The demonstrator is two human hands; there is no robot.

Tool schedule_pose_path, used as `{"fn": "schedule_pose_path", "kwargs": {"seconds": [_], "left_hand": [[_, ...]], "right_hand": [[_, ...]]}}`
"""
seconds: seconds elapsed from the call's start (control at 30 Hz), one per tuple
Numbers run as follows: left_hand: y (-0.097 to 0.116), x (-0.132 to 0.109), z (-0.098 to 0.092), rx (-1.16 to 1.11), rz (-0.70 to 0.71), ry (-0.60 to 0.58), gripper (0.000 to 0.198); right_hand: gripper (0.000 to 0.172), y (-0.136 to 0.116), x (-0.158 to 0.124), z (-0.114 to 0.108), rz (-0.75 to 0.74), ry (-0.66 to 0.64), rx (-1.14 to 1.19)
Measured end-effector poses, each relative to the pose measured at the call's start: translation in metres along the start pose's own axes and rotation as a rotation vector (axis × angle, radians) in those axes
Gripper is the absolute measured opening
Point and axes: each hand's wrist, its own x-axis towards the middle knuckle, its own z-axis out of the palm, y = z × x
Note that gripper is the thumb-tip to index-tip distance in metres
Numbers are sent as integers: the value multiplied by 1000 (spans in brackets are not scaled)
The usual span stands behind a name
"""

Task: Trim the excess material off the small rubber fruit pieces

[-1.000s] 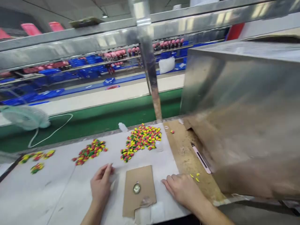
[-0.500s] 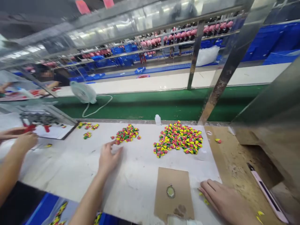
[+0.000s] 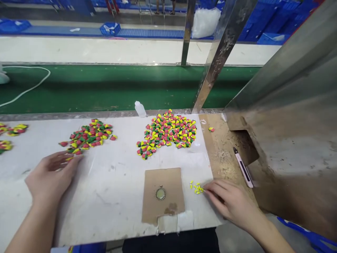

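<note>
Yellow bits (image 3: 197, 188) lie near right, probably for easy reach; my right hand (image 3: 231, 199) touches them, my left hand (image 3: 51, 175) the left colourful pile (image 3: 91, 135). Whether either grips anything, I can't make out.

The tabletop (image 3: 113, 189) lies open between left pile (image 3: 91, 135) and cardboard (image 3: 150, 182); metal casing (image 3: 297, 140) blocks the right.

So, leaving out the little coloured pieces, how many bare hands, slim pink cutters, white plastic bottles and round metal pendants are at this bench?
Bare left hand and bare right hand: 2
Slim pink cutter: 1
Small white plastic bottle: 1
Round metal pendant: 1
Total: 5
</note>
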Motion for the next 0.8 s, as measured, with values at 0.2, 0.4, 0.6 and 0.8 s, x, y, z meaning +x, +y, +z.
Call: {"fn": "schedule_pose_path", "kwargs": {"seconds": [0.2, 0.4, 0.6, 0.8], "left_hand": [[6, -52, -16, -419, -218, 11, 37], [-2, -114, -28, -491, -287, -246, 34], [12, -177, -36, -691, -317, -578, 38], [40, -222, -35, -664, 482, -788, 23]], "right_hand": [[17, -1, 29, 10, -122, -161, -128], [29, -7, 56, 7, -176, -268, -195], [23, -18, 58, 12, 16, -186, -1], [50, -85, 40, 28, 492, -197, 1156]]}}
